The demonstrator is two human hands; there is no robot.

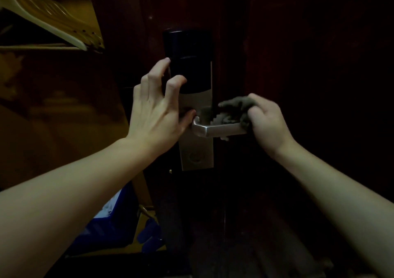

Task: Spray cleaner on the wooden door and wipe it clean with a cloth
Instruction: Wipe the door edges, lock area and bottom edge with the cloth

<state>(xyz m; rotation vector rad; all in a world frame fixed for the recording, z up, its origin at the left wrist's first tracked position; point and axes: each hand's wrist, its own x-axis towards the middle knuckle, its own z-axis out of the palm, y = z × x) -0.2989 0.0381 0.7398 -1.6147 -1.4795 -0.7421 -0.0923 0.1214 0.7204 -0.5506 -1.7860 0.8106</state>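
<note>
The room is dim, so the wooden door [298,86] is almost black and its surface is hard to make out. The right hand [267,121] grips a grey cloth [234,109], fingers curled round it, pressing it on the end of the metal handle [215,129]. The left hand [157,105] has its fingers spread and bent, tips touching the black lock panel [189,62] and thumb at the handle's base.

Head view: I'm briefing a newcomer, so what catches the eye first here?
The brushed silver lever handle at centre, with the right hand wrapping a crumpled grey cloth over its end. Just left, the left hand curls its fingers on the black electronic lock panel of the dark wooden door.
</note>
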